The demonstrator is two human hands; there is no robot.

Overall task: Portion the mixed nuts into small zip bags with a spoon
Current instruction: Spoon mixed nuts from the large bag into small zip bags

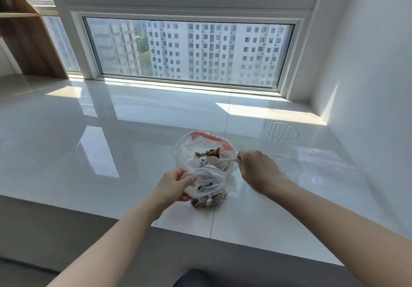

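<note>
A large clear zip bag [189, 150] with a red seal strip stands open on the white sill, mixed nuts [210, 153] lying inside it. My right hand [258, 170] pinches the handle of a white plastic spoon [219, 160], whose bowl sits inside the large bag's mouth. In front of it, my left hand [176, 186] grips the rim of a small clear zip bag [208, 189], holding its mouth open. Some nuts and dark pieces rest at the bottom of the small bag.
A clear ribbed plastic cup [281, 134] stands to the right behind my right hand. Flat empty zip bags [321, 156] lie right of the cup. The glossy white sill [89, 153] ends at a front edge near me; a wooden shelf [26, 41] rises far left.
</note>
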